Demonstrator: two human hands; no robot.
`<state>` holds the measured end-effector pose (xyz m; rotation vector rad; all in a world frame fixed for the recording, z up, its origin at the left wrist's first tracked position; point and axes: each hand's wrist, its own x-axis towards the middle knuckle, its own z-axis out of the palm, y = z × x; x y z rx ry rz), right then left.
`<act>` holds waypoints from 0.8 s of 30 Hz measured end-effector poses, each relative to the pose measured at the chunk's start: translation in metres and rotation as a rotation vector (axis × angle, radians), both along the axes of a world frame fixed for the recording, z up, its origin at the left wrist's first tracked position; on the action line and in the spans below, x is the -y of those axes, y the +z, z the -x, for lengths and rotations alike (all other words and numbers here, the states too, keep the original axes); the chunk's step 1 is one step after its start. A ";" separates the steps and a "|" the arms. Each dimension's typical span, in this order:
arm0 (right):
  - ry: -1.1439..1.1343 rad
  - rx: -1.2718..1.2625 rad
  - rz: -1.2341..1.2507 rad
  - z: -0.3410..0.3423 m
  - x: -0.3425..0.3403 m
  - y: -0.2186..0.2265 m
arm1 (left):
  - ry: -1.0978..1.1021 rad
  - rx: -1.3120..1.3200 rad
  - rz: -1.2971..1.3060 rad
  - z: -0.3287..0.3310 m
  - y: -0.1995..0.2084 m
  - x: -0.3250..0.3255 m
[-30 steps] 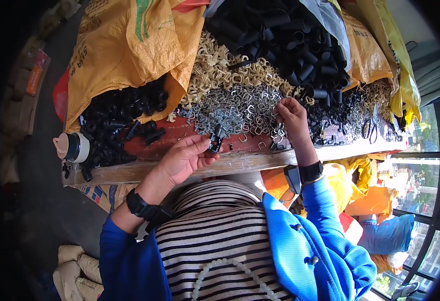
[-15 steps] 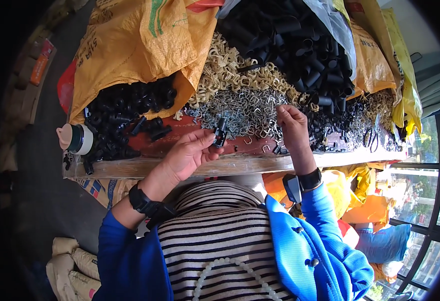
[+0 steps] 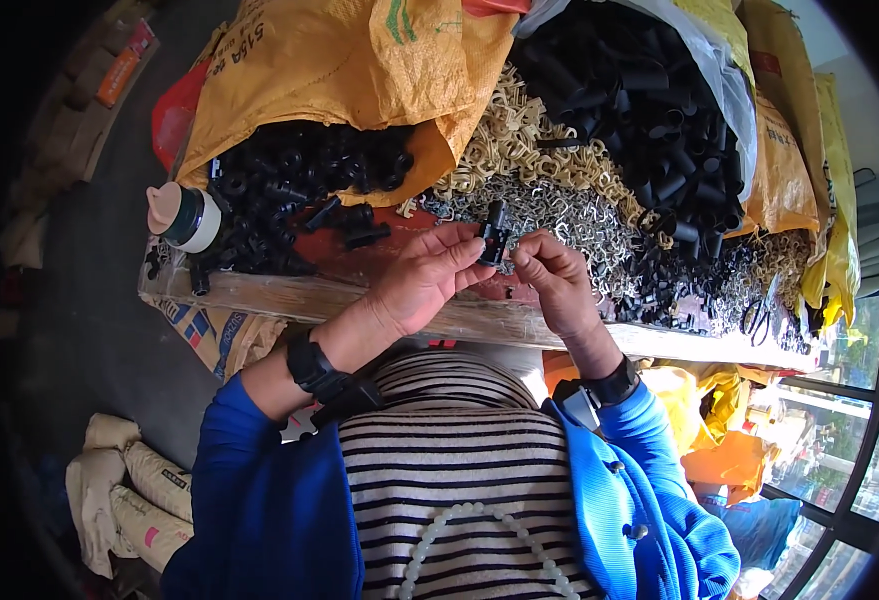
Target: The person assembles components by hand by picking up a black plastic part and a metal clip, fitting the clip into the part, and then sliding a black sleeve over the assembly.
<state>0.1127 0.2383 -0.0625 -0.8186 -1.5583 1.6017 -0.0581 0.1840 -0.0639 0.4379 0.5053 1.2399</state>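
My left hand (image 3: pixel 421 278) is closed on a black plastic fitting (image 3: pixel 495 230), a short ribbed tube with a wider body, held upright between thumb and fingers over the table's front edge. Close on its right, my right hand (image 3: pixel 559 285) is pinched, thumb against forefinger. A small shiny bit, seemingly a metal clip, shows at its fingertips right beside the fitting; its shape is mostly hidden. Behind both hands spreads a heap of small U-shaped metal clips (image 3: pixel 584 215). Cream plastic clips (image 3: pixel 519 130) are piled beyond them.
Black fittings (image 3: pixel 289 205) spill from an orange woven sack (image 3: pixel 349 70) at the left. A lidded cup (image 3: pixel 184 217) stands near the left corner. Black tubes (image 3: pixel 649 120) fill a clear bag at the back. Scissors (image 3: pixel 759 320) and small black pieces lie toward the right.
My right hand has come left and down from the metal clips to the fitting, still pinched. The view has shifted, so the table appears moved to the right; my left hand keeps the fitting.
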 end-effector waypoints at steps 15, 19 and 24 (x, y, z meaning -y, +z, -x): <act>0.139 0.058 0.178 -0.005 0.001 0.018 | 0.005 0.017 0.017 0.004 0.001 0.001; 0.103 0.031 0.182 -0.008 0.001 0.024 | -0.017 -0.025 0.123 0.006 0.004 0.003; 0.059 -0.002 0.050 -0.003 0.007 0.032 | -0.128 -0.020 0.127 0.000 0.005 0.004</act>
